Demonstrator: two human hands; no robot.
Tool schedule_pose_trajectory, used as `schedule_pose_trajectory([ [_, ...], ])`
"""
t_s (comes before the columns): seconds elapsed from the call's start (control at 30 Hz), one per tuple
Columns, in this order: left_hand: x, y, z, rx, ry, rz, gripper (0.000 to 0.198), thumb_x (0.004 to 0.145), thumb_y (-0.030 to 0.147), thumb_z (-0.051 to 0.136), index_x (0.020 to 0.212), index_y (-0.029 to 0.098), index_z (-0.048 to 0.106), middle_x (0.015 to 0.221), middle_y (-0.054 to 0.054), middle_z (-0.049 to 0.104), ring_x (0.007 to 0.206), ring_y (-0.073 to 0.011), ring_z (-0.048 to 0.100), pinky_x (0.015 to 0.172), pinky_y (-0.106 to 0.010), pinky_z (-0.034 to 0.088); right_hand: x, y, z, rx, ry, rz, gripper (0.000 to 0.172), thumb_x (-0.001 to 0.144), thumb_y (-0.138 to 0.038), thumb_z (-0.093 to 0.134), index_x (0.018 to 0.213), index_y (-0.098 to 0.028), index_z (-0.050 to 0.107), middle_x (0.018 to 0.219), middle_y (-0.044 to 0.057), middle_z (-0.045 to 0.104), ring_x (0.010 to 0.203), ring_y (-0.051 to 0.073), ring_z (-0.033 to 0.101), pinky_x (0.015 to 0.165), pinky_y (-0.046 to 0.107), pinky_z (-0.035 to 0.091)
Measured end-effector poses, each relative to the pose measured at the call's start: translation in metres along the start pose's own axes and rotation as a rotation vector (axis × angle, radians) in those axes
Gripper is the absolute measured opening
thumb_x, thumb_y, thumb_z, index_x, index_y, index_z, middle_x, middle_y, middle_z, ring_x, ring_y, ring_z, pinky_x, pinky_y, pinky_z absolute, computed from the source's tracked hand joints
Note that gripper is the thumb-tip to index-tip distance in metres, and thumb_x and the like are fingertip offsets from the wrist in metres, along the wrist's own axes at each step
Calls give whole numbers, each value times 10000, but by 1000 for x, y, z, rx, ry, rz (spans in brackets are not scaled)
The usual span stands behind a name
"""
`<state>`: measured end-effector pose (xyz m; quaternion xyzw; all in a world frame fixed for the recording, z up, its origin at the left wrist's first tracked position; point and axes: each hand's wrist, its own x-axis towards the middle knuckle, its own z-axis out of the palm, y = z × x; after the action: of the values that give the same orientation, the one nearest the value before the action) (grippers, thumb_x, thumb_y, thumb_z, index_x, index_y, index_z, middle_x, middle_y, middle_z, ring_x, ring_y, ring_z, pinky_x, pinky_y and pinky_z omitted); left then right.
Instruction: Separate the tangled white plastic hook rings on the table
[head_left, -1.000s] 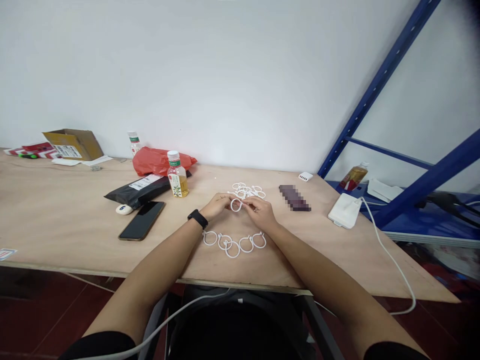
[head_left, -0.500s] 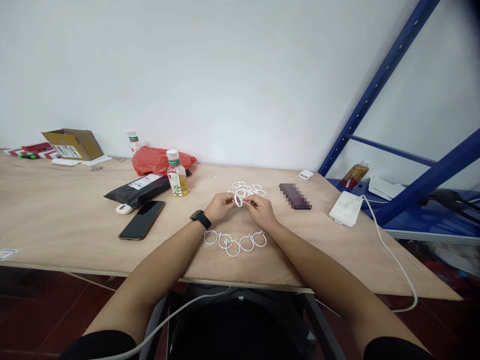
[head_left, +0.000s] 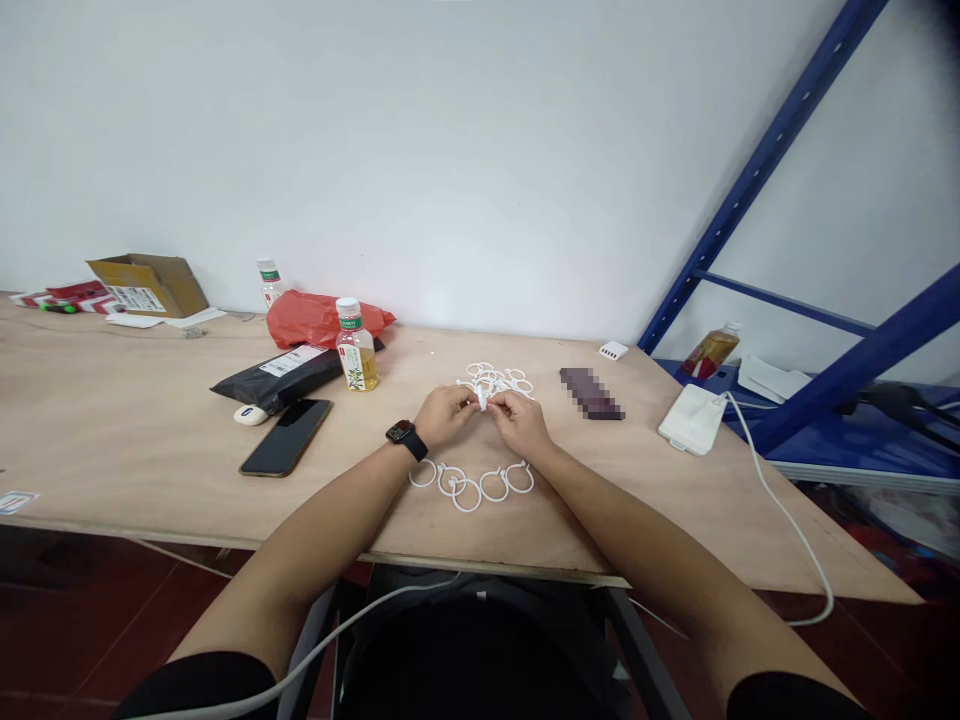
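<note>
My left hand (head_left: 444, 415) and my right hand (head_left: 521, 422) meet above the plywood table (head_left: 150, 440), pinching a small white plastic ring (head_left: 482, 399) between their fingers. The ring is mostly hidden by my fingertips. Just beyond my hands lies a loose heap of white rings (head_left: 496, 380). Nearer me, below my hands, a row of white rings (head_left: 471, 486) lies linked together on the wood. A black watch (head_left: 405, 438) sits on my left wrist.
A black phone (head_left: 286, 437) and a black parcel (head_left: 277, 380) lie left, near a tea bottle (head_left: 357, 345) and a red bag (head_left: 322, 320). A dark pixelated object (head_left: 591, 393) and a white charger (head_left: 691, 420) with cable lie right. Blue shelving (head_left: 757, 180) stands beyond the table's right side.
My hands have closed in around the ring, which now shows much less between my fingers. My left wrist has moved slightly right. The heap and the row of rings look unchanged.
</note>
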<state>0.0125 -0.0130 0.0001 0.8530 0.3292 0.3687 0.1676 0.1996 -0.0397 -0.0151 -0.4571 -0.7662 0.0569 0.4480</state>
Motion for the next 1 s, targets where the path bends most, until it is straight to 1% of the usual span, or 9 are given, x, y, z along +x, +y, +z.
schedule_pose_trajectory([
  [0.17,4,3,1,44,-18,-46,224,907,281,506,868,164,693,848,-56,702,782,-163,607,756,-277,447,1,0,2,-1,30,22,143,875,-281,549,877,-220,678,826,37,702,755,188,638,703,301,489],
  [0.27,7,1,-12,84,-67,-84,231,888,320,538,919,167,708,920,-67,712,801,-168,611,768,-279,446,5,5,0,-45,88,47,158,877,-290,539,887,-224,682,863,44,716,755,188,639,714,305,490],
  [0.3,7,-1,-19,80,-119,-101,229,861,335,573,929,165,711,942,-66,713,787,-165,610,755,-273,446,7,9,-2,-76,108,66,160,874,-293,541,883,-223,684,869,46,718,746,187,637,716,307,488],
  [0.37,4,-8,-38,0,-351,-191,245,788,379,650,871,158,718,844,-40,713,726,-154,608,670,-246,438,10,18,-5,-150,124,128,149,854,-306,566,867,-223,688,856,40,721,722,184,634,706,308,482],
  [0.43,0,-16,-57,-86,-571,-331,350,618,402,782,855,154,714,761,-12,697,660,-143,598,600,-227,422,12,27,-7,-204,87,202,140,827,-333,601,849,-226,690,812,23,720,708,184,635,675,300,472],
  [0.5,-5,-22,-70,-143,-691,-439,481,477,343,847,899,162,701,731,15,682,612,-129,587,564,-215,413,12,32,-8,-227,43,242,142,822,-347,608,827,-231,690,785,11,718,709,183,639,652,288,460],
  [0.7,-9,-13,-58,-178,-914,-523,539,378,259,868,852,178,625,603,58,622,514,-117,530,492,-217,371,8,30,-4,-226,13,179,162,863,-328,558,817,-244,689,843,4,722,745,171,639,682,282,450],
  [0.83,-7,-11,-48,-118,-868,-478,417,447,230,825,813,174,633,587,45,620,503,-124,526,479,-220,361,7,28,-3,-220,7,171,168,869,-321,549,815,-242,688,836,4,718,742,167,635,688,277,449],
  [1.0,-3,-23,-44,185,-588,-342,223,649,230,676,863,172,698,773,-30,706,662,-160,609,584,-232,405,8,30,-5,-210,23,193,182,867,-320,547,789,-231,685,812,8,718,726,168,635,675,275,448],
])
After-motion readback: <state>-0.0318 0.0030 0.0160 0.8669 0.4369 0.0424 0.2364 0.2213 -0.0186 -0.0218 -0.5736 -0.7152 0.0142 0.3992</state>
